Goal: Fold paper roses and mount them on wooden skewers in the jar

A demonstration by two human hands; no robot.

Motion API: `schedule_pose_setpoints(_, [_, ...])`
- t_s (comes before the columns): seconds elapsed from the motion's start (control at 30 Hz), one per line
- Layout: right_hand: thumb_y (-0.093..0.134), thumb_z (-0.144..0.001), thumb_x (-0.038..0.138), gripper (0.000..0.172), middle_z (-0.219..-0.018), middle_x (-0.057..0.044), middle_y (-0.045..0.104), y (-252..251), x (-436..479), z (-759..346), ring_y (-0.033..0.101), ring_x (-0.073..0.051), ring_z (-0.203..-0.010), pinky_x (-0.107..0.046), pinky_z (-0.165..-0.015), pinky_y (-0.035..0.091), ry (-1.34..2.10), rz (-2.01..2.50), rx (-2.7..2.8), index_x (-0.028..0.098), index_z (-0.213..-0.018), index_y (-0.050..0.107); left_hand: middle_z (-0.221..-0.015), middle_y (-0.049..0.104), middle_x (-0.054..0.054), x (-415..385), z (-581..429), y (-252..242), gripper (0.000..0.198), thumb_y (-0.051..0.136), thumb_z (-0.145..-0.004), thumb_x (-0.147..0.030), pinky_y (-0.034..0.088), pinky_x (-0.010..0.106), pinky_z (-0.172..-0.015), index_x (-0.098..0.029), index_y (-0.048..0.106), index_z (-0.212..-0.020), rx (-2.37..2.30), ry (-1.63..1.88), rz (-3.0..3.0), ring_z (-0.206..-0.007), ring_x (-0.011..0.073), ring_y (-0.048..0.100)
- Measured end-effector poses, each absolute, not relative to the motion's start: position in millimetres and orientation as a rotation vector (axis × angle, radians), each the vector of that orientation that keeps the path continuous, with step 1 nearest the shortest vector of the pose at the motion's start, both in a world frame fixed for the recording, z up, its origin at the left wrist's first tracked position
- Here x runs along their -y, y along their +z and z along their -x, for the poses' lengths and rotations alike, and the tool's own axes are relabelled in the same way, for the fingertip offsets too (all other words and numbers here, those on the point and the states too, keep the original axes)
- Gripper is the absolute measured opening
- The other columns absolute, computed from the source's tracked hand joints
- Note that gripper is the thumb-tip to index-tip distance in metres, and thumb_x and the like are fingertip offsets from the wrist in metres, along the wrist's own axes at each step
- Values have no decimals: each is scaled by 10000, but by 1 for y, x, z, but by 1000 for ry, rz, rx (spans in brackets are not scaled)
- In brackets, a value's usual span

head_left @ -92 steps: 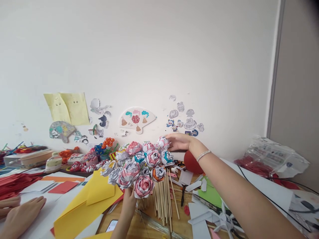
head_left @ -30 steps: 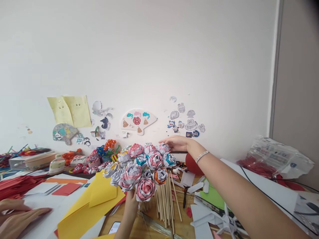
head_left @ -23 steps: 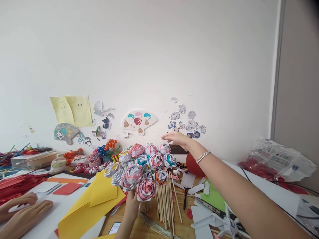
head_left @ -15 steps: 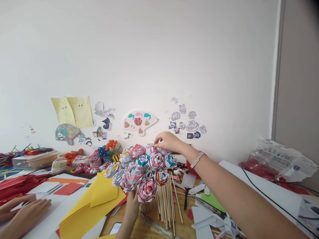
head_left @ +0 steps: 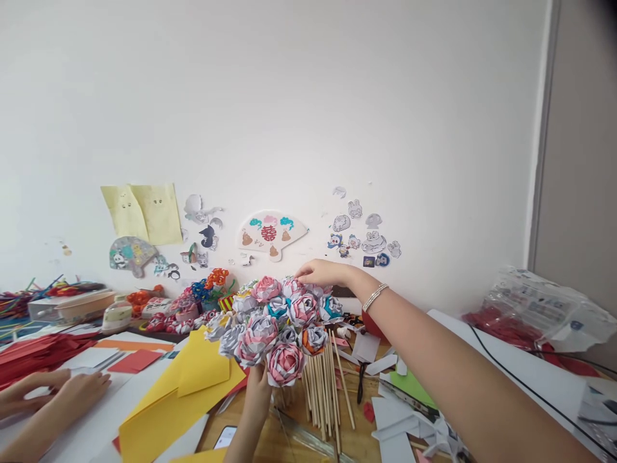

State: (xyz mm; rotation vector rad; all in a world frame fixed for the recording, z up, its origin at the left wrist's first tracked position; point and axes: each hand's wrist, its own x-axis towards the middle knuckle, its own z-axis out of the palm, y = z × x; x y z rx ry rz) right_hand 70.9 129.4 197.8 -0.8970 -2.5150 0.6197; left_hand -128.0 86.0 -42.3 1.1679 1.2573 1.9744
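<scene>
A bouquet of paper roses [head_left: 277, 320] in pink, white, teal and orange stands upright over the wooden table. My left hand [head_left: 258, 389] grips the bouquet's stems from below, its fingers mostly hidden behind the lowest rose. My right hand [head_left: 324, 273], with a silver bracelet [head_left: 375, 297] on the wrist, reaches across and rests curled fingertips on the far top roses. A bundle of bare wooden sticks [head_left: 322, 392] leans just right of the stems.
Another person's hands [head_left: 58, 395] lie on white paper at the lower left. Yellow folded paper [head_left: 183, 392], red paper strips [head_left: 38, 350], paper scraps, a phone [head_left: 224, 437] and a plastic bag [head_left: 540, 308] crowd the table. Stickers and paper fans hang on the wall.
My right hand lifted off the far roses, then came down curled onto the top back ones. The bouquet stayed in my left hand. The other person's hands shifted slightly.
</scene>
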Motion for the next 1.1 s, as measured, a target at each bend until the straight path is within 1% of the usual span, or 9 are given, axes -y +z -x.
schedule_pose_setpoints(0.1, [533, -764, 260, 225, -979, -49, 621, 200, -126, -74, 562, -134, -719, -173, -463, 400, 700, 915, 2533, 191, -961, 618, -963, 673, 126, -85, 128, -43, 444, 639, -569, -432, 325, 477, -995, -153, 636, -914, -1239, 1949, -1162, -1073, 337, 530])
schedule_pose_setpoints(0.2, [543, -763, 293, 243, -971, -47, 603, 201, -125, -76, 547, -125, -692, -171, -448, 392, 759, 929, 2538, 211, -986, 589, -947, 675, 131, -84, 127, -42, 438, 645, -566, -433, 343, 479, -979, -143, 638, -895, -1223, 1943, -1151, -1047, 337, 544])
schedule_pose_setpoints(0.37, [553, -761, 331, 203, -950, -56, 609, 201, -126, -74, 545, -139, -714, -193, -473, 388, 835, 893, 2550, 190, -893, 614, -938, 679, 113, -82, 126, -40, 473, 663, -542, -403, 374, 468, -949, -146, 636, -938, -1212, 1941, -1128, -1019, 322, 559])
schedule_pose_setpoints(0.43, [551, -765, 331, 188, -927, -49, 628, 201, -128, -74, 555, -145, -734, -205, -517, 402, 869, 861, 2565, 180, -844, 632, -944, 677, 108, -81, 125, -39, 475, 669, -534, -379, 386, 458, -938, -156, 634, -953, -1211, 1939, -1121, -1007, 316, 565])
schedule_pose_setpoints(0.5, [543, -775, 324, 191, -953, -39, 638, 202, -129, -75, 567, -155, -804, -218, -601, 422, 895, 830, 2572, 179, -845, 646, -945, 678, 101, -80, 125, -38, 473, 668, -531, -360, 392, 454, -932, -168, 633, -962, -1210, 1937, -1117, -1000, 313, 569])
schedule_pose_setpoints(0.6, [558, -772, 307, 208, -1067, -26, 625, 202, -133, -79, 548, -176, -973, -243, -767, 411, 923, 798, 2571, 198, -917, 658, -922, 681, 96, -78, 124, -35, 481, 665, -507, -336, 387, 455, -937, -172, 636, -959, -1207, 1929, -1117, -1006, 322, 563])
schedule_pose_setpoints(0.7, [579, -755, 296, 256, -1149, -24, 596, 201, -138, -80, 505, -196, -1078, -266, -859, 376, 935, 790, 2559, 218, -988, 652, -911, 680, 99, -77, 122, -33, 496, 655, -490, -326, 369, 449, -959, -164, 637, -958, -1204, 1921, -1122, -1033, 329, 545])
schedule_pose_setpoints(0.87, [560, -753, 283, 291, -1115, -34, 616, 201, -138, -78, 526, -196, -1048, -262, -829, 405, 944, 795, 2546, 220, -1025, 644, -959, 664, 106, -76, 121, -33, 513, 642, -500, -331, 327, 436, -996, -162, 629, -984, -1202, 1931, -1116, -1085, 317, 513])
schedule_pose_setpoints(1.1, [570, -726, 251, 263, -1034, -25, 639, 207, -129, -77, 560, -174, -946, -238, -759, 431, 966, 760, 2552, 223, -973, 658, -929, 673, 103, -80, 124, -37, 534, 687, -476, -317, 388, 450, -937, -168, 628, -985, -1194, 1933, -1099, -1025, 319, 552])
